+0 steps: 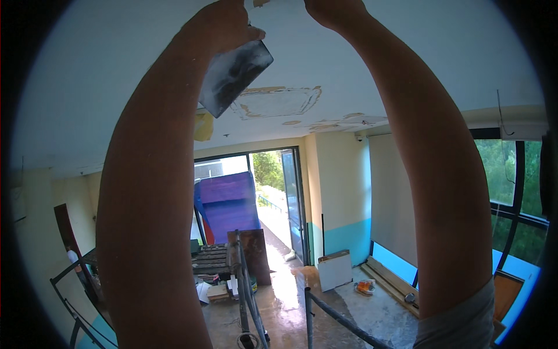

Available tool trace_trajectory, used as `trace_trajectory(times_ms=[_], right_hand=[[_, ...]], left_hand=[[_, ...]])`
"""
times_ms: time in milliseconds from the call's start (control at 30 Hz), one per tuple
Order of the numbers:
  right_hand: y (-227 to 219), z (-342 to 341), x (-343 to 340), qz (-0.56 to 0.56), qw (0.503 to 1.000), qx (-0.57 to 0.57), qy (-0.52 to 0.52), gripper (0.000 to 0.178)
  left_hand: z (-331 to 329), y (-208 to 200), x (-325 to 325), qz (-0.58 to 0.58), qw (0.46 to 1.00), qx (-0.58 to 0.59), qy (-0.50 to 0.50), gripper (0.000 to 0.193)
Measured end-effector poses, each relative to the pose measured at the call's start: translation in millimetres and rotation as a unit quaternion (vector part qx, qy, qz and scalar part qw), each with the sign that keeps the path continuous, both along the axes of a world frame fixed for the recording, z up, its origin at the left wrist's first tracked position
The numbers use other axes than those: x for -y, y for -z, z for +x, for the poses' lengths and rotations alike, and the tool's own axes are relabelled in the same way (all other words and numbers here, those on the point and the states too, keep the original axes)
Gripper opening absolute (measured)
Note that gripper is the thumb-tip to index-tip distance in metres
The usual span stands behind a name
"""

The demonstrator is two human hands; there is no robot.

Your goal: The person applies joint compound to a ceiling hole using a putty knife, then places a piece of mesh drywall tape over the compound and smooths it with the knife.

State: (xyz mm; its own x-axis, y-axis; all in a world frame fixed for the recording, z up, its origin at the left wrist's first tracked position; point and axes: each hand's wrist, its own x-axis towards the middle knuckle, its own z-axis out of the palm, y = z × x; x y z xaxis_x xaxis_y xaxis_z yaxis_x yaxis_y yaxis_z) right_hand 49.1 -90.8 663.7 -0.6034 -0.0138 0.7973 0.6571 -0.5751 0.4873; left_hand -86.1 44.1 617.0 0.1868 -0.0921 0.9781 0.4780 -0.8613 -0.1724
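Both my arms reach up toward the white ceiling (343,70). My left hand (229,26) is closed on a plastering trowel (237,72), whose flat rectangular metal blade is smeared grey and white and tilts down below the hand. The handle is hidden. My right hand (332,10) is raised near the top edge, to the right of the left one; its fingers lie outside the picture, so what it holds does not show. Past the trowel, a rough patch (279,103) of peeled, brownish-edged surface marks the ceiling.
Below me stand dark metal rails (343,323). A brown board (251,256) leans by stacked slats and clutter near an open glass door (294,203). A white panel (335,272), an orange bag (365,287) and long planks (386,285) lie near the right wall.
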Motion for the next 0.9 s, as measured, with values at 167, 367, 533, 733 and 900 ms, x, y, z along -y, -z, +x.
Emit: trace_trajectory(times_ms=[167,367,533,733,900], right_hand=[[-8,0,6,0.058,0.992,-0.109,-0.007,0.061],[-18,14,7,0.158,0.986,-0.048,0.008,0.059],[-21,16,13,0.166,0.985,-0.045,0.013,0.046],[-8,11,15,0.130,0.991,-0.007,-0.011,0.035],[-3,-10,11,0.110,0.987,-0.113,-0.029,0.030]], left_hand=[[-5,-6,4,-0.034,0.999,-0.039,-0.006,0.098],[-10,7,16,-0.058,0.998,-0.033,0.021,0.097],[-9,1,9,-0.041,0.999,-0.034,0.005,0.097],[-6,4,3,-0.027,0.998,-0.032,0.046,0.097],[17,-21,-48,0.083,0.991,0.087,0.053,0.081]])
